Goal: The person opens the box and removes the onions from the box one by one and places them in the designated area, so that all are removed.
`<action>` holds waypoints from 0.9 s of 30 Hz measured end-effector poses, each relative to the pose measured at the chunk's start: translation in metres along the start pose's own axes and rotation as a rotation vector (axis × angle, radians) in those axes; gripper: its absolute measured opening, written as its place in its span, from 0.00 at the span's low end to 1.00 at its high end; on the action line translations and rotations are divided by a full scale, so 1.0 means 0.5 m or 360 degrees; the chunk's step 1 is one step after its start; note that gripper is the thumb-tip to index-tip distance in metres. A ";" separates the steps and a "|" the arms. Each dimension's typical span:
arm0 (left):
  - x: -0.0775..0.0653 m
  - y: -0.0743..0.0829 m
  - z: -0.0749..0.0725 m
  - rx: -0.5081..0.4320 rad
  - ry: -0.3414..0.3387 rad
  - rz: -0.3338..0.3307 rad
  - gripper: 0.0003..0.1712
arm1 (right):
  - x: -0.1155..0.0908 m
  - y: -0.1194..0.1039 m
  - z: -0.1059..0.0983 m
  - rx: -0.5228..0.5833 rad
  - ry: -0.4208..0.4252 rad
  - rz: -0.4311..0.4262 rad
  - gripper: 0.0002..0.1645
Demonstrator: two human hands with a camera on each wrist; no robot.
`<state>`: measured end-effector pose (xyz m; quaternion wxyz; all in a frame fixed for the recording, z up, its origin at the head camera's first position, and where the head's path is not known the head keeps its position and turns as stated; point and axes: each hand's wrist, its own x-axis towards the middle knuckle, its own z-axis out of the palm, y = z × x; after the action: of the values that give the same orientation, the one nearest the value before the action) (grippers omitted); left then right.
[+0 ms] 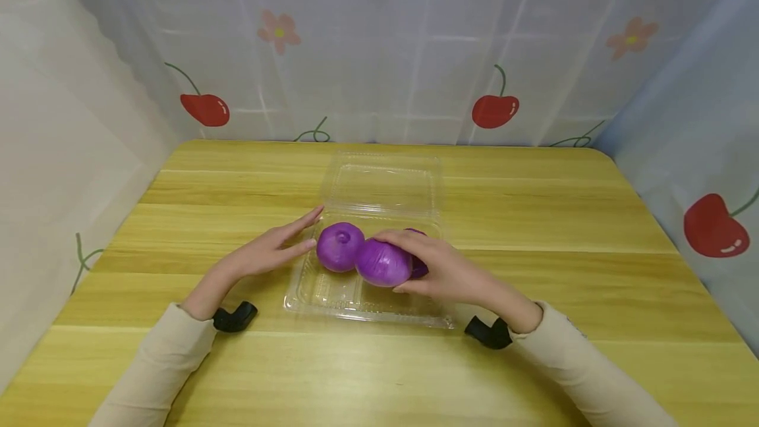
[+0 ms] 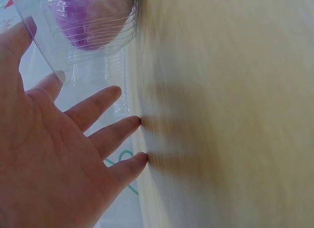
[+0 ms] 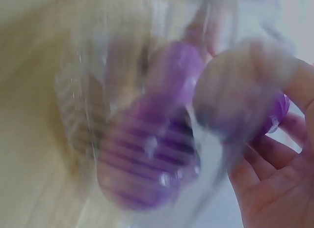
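Observation:
A clear plastic clamshell container (image 1: 373,313) lies on the table, its lid (image 1: 382,186) folded back. Inside, at the left, sits a purple onion (image 1: 340,247). My right hand (image 1: 447,272) grips a second onion (image 1: 384,262) over the container, touching or nearly touching the first. Another dark purple piece (image 1: 420,267) is mostly hidden behind that hand; its kind is unclear. In the right wrist view, blurred, the gripped onion (image 3: 233,95) is above one (image 3: 147,159) seen through the ribbed wall. My left hand (image 1: 267,252), fingers spread, touches the container's left rim.
Beneath the container is a wood-grain table (image 1: 367,374). A printed curtain (image 1: 379,71) with cherries and flowers rises behind it, and more hangings stand at both sides. Black curved pieces (image 1: 235,317) are worn at both wrists.

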<state>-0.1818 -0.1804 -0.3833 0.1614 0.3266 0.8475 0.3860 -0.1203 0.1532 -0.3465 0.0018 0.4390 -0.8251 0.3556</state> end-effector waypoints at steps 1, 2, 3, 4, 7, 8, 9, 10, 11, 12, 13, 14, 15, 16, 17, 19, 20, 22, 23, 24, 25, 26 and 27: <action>0.000 0.000 0.000 -0.0005 0.0000 0.0000 0.36 | -0.003 0.001 -0.006 0.0012 0.0027 0.0021 0.46; -0.001 0.000 0.000 -0.0008 0.0001 0.0001 0.36 | -0.006 0.002 -0.013 0.0010 0.0056 0.0041 0.46; -0.001 0.000 0.000 -0.0007 0.0002 0.0001 0.36 | -0.010 0.004 -0.019 0.0006 0.0087 0.0060 0.46; -0.001 0.000 0.000 -0.0006 0.0003 0.0000 0.36 | -0.014 0.006 -0.026 0.0002 0.0115 0.0080 0.46; -0.003 0.001 0.000 0.0006 0.0004 -0.0013 0.36 | -0.027 0.013 -0.046 0.0002 0.0191 0.0141 0.47; -0.003 0.000 0.000 0.0008 0.0003 -0.0016 0.36 | -0.031 0.017 -0.051 0.0007 0.0212 0.0160 0.47; -0.002 0.000 0.001 0.0008 0.0003 -0.0019 0.36 | -0.036 0.021 -0.058 0.0014 0.0232 0.0180 0.47; -0.002 0.000 0.001 0.0003 0.0002 -0.0020 0.36 | -0.041 0.024 -0.063 0.0018 0.0253 0.0199 0.47; -0.002 0.000 0.001 -0.0004 0.0002 -0.0019 0.36 | -0.046 0.029 -0.068 0.0018 0.0276 0.0219 0.47; -0.002 0.001 0.002 -0.0013 0.0001 -0.0019 0.36 | -0.051 0.033 -0.074 0.0019 0.0303 0.0238 0.47; -0.003 0.001 0.002 -0.0022 0.0001 -0.0019 0.37 | -0.055 0.038 -0.079 0.0026 0.0333 0.0255 0.47; -0.003 0.001 0.002 -0.0033 -0.0002 -0.0018 0.37 | -0.059 0.043 -0.085 0.0031 0.0365 0.0274 0.47; -0.003 0.001 0.003 -0.0040 -0.0003 -0.0017 0.37 | -0.063 0.050 -0.090 0.0022 0.0397 0.0296 0.47; -0.003 0.001 0.003 -0.0044 -0.0007 -0.0016 0.37 | -0.067 0.058 -0.094 0.0013 0.0426 0.0321 0.47; -0.003 0.000 0.003 -0.0044 -0.0011 -0.0019 0.37 | -0.071 0.067 -0.098 0.0003 0.0455 0.0348 0.47; -0.003 -0.002 0.003 -0.0038 -0.0016 -0.0024 0.37 | -0.079 0.086 -0.105 -0.0001 0.0500 0.0409 0.47; -0.003 -0.003 0.003 -0.0034 -0.0019 -0.0025 0.37 | -0.084 0.097 -0.108 -0.0009 0.0518 0.0442 0.46; -0.003 -0.006 0.003 -0.0029 -0.0019 -0.0029 0.36 | -0.093 0.118 -0.111 -0.0028 0.0554 0.0507 0.46; -0.003 -0.006 0.003 -0.0028 -0.0019 -0.0026 0.36 | -0.098 0.128 -0.113 -0.0035 0.0572 0.0539 0.45; -0.003 -0.007 0.004 -0.0027 -0.0017 -0.0028 0.36 | -0.102 0.137 -0.114 -0.0040 0.0587 0.0568 0.45; -0.003 -0.008 0.004 -0.0027 -0.0016 -0.0031 0.36 | -0.106 0.145 -0.115 -0.0050 0.0600 0.0596 0.45; -0.003 -0.008 0.004 -0.0026 -0.0016 -0.0034 0.36 | -0.111 0.153 -0.116 -0.0067 0.0609 0.0620 0.45; -0.003 -0.007 0.004 -0.0027 -0.0016 -0.0036 0.36 | -0.114 0.160 -0.116 -0.0083 0.0614 0.0645 0.45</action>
<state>-0.1812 -0.1821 -0.3872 0.1728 0.3175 0.8471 0.3896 -0.1612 0.2576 -0.3677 0.0989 0.1892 -0.8893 0.4044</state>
